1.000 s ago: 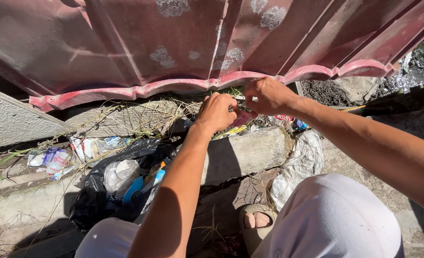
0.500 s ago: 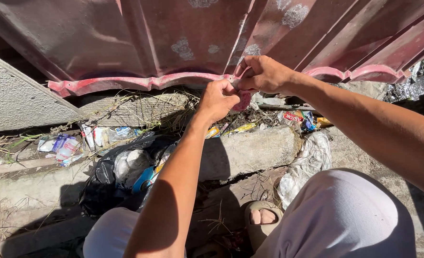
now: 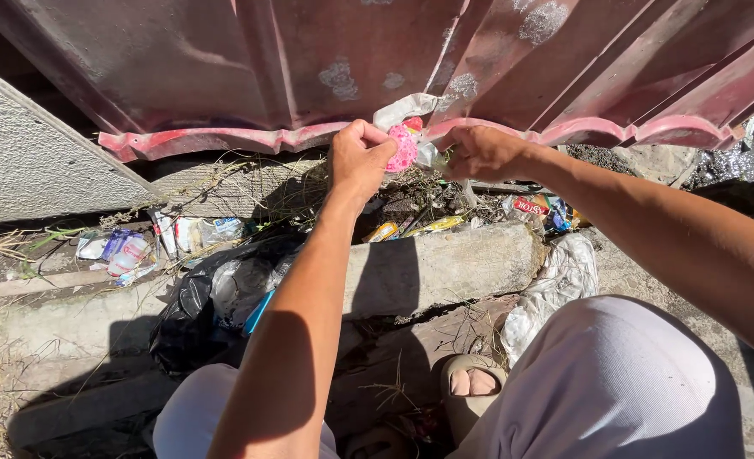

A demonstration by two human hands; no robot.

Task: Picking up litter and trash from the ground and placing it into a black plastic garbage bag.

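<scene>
A: What are the person's hands doing?

B: The left hand (image 3: 358,160) is closed on a pink, white-dotted wrapper (image 3: 403,150); the right hand (image 3: 477,151) pinches its clear plastic end (image 3: 428,155). Both are raised before the red corrugated sheet (image 3: 224,68).

A: Which step is it?

B: Seemingly pulling the wrapper apart. Next likely calls for a firm pinch, hands drawing apart. A black rubbish bag (image 3: 190,314) lies below the left hand.

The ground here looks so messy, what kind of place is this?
Probably a littered outdoor spot beside a fence: a red corrugated metal sheet, a concrete slab, and a black rubbish bag among scattered wrappers.
</scene>
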